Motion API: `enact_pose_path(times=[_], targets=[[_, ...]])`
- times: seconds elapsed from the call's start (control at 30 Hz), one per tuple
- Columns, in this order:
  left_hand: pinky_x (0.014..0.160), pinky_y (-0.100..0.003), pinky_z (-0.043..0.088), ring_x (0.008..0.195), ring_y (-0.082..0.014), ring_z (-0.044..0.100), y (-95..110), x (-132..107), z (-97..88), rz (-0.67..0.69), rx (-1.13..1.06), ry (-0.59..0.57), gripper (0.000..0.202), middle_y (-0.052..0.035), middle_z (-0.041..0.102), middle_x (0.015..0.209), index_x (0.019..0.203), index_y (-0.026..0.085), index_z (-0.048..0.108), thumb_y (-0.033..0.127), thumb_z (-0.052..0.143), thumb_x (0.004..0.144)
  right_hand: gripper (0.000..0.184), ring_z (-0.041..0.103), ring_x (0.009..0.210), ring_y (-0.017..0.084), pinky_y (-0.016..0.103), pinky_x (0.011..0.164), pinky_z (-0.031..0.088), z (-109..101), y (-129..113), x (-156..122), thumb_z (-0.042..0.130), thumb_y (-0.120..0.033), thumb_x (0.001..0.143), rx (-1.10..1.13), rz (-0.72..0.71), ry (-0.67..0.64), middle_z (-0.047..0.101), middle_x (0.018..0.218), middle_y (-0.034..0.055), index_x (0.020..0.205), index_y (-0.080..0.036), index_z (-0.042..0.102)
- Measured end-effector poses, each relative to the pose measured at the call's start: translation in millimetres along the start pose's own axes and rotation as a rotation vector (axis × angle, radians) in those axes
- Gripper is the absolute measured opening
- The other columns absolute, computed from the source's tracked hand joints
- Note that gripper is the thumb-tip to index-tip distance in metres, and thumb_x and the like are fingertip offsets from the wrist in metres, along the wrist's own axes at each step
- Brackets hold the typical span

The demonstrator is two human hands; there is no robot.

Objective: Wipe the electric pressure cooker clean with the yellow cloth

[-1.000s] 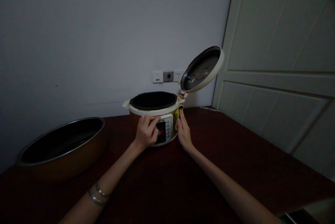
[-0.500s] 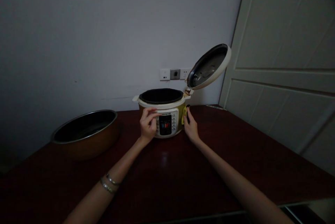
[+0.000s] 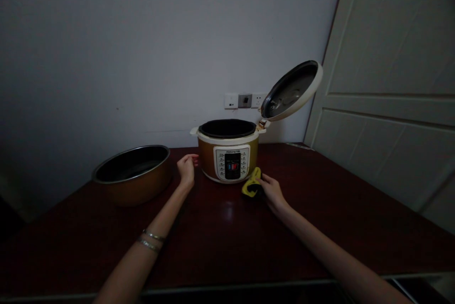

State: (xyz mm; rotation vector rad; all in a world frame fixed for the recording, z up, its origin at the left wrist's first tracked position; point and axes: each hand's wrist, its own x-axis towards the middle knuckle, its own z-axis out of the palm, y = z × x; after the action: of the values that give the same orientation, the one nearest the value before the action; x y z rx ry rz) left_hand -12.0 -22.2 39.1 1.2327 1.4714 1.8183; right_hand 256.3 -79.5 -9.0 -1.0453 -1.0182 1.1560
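A gold and cream electric cooker (image 3: 229,152) stands at the back of the dark red table (image 3: 227,237), its hinged lid (image 3: 292,90) tilted up to the right and its dark inner pot showing. My left hand (image 3: 186,169) hovers just left of the cooker's body with the fingers loosely curled and nothing in them. My right hand (image 3: 270,190) rests on the table to the cooker's front right, fingers pinched on a crumpled yellow cloth (image 3: 250,185) that lies on the tabletop.
A large round brown basin (image 3: 133,174) sits on the table to the left. Wall sockets and a switch (image 3: 245,100) are on the grey wall behind the cooker. A pale panelled door (image 3: 391,105) fills the right side.
Both hands have come off the cooker's front. The left moved off to its left side, and the right dropped to the table with the yellow cloth. The camera pulled back.
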Motion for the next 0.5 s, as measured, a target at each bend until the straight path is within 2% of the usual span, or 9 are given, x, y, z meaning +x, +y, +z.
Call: enact_pose_path(times=[0.1, 0.13, 0.2, 0.27, 0.3, 0.33, 0.4, 0.5], targets=[[0.045, -0.022, 0.04, 0.05, -0.0122, 0.053, 3.2, -1.1, -20.6, -0.142, 0.078, -0.249, 0.022, -0.0039, 0.058, 0.058, 0.066, 0.012, 0.064, 0.016, 0.043, 0.061, 0.017, 0.064, 0.064, 0.016, 0.026, 0.059, 0.051, -6.0, -14.4, -25.5, 0.061, -0.024, 0.067, 0.009, 0.246, -0.171, 0.068, 0.073, 0.0032, 0.082, -0.017, 0.065], [0.043, -0.022, 0.039, 0.048, -0.0128, 0.054, 6.2, -3.2, -27.7, -0.198, 0.117, -0.368, 0.018, -0.0038, 0.058, 0.054, 0.063, 0.012, 0.064, 0.016, 0.047, 0.059, 0.015, 0.062, 0.06, 0.014, 0.023, 0.056, 0.049, -5.9, -17.4, -33.2, 0.06, -0.024, 0.067, -0.009, 0.303, -0.24, 0.067, 0.07, 0.0018, 0.08, -0.017, 0.065], [0.041, -0.022, 0.04, 0.049, -0.0152, 0.058, 13.5, -10.6, -38.5, -0.341, 0.221, -0.751, 0.013, -0.0057, 0.063, 0.057, 0.065, 0.012, 0.067, 0.017, 0.057, 0.058, 0.015, 0.06, 0.059, 0.013, 0.021, 0.053, 0.046, -1.6, -20.1, -45.4, 0.058, -0.023, 0.067, -0.033, 0.373, -0.376, 0.065, 0.068, 0.0, 0.078, -0.018, 0.065], [0.044, -0.023, 0.044, 0.059, -0.0172, 0.063, 19.9, -22.3, -41.9, -0.484, 0.307, -1.223, 0.022, -0.0084, 0.069, 0.072, 0.081, 0.014, 0.069, 0.026, 0.064, 0.063, 0.017, 0.059, 0.06, 0.013, 0.021, 0.054, 0.045, 7.5, -18.9, -52.2, 0.056, -0.021, 0.065, -0.03, 0.4, -0.483, 0.065, 0.07, -0.0003, 0.079, -0.018, 0.065], [0.047, -0.023, 0.046, 0.063, -0.0173, 0.064, 21.7, -29.4, -40.5, -0.519, 0.304, -1.379, 0.03, -0.0094, 0.07, 0.081, 0.092, 0.015, 0.068, 0.033, 0.065, 0.067, 0.02, 0.059, 0.061, 0.013, 0.021, 0.055, 0.045, 13.0, -17.3, -53.7, 0.054, -0.02, 0.064, -0.02, 0.4, -0.525, 0.066, 0.072, 0.0, 0.079, -0.018, 0.066], [0.049, -0.023, 0.048, 0.067, -0.0172, 0.065, 22.1, -36.9, -37.4, -0.529, 0.272, -1.45, 0.039, -0.0099, 0.07, 0.089, 0.101, 0.017, 0.066, 0.04, 0.064, 0.07, 0.022, 0.059, 0.062, 0.013, 0.021, 0.056, 0.045, 18.8, -15.2, -54.2, 0.053, -0.019, 0.063, -0.006, 0.393, -0.561, 0.067, 0.073, 0.0004, 0.08, -0.017, 0.067], [0.052, -0.023, 0.05, 0.074, -0.0168, 0.065, 18.9, -51.6, -28.2, -0.496, 0.191, -1.476, 0.049, -0.0098, 0.067, 0.1, 0.11, 0.018, 0.062, 0.046, 0.066, 0.07, 0.027, 0.059, 0.063, 0.014, 0.021, 0.057, 0.044, 29.5, -10.5, -53.0, 0.052, -0.017, 0.061, 0.012, 0.361, -0.604, 0.068, 0.074, 0.0008, 0.083, -0.017, 0.068], [0.05, -0.02, 0.049, 0.075, -0.0146, 0.062, 8.2, -65.9, -14.6, -0.452, 0.164, -1.459, 0.05, -0.0079, 0.066, 0.099, 0.107, 0.017, 0.064, 0.047, 0.07, 0.067, 0.028, 0.058, 0.06, 0.012, 0.02, 0.054, 0.042, 40.3, -5.6, -48.9, 0.052, -0.017, 0.061, -0.011, 0.287, -0.6, 0.068, 0.07, 0.0003, 0.084, -0.015, 0.069]])
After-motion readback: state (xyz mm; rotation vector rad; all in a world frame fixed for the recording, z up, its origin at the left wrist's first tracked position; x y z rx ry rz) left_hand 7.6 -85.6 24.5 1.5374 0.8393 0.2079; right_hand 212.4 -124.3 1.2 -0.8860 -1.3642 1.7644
